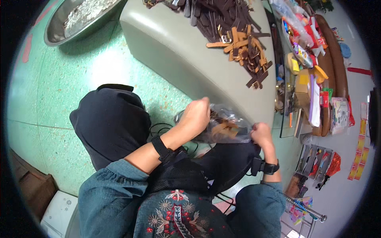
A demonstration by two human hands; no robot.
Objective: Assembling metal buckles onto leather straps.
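A clear plastic bag [242, 137] with brown and tan leather straps [225, 129] inside is stretched between my hands, over my right thigh. My left hand [197, 114] is closed on the bag's left side. On the other side, my right hand [262, 135] grips the bag's edge in a fist. Beyond the bag, on a beige padded bench [166, 37], lies a heap of dark brown leather straps [208, 20]. Nearer me on that bench is a smaller pile of tan and brown straps with metal buckles [248, 45].
A metal basin [53, 31] with whitish contents stands on the green floor at the far left. To the right, a glass-edged table [287, 129] is cluttered with packages beside a brown sofa [339, 67]. A metal rack [313, 214] stands at the lower right.
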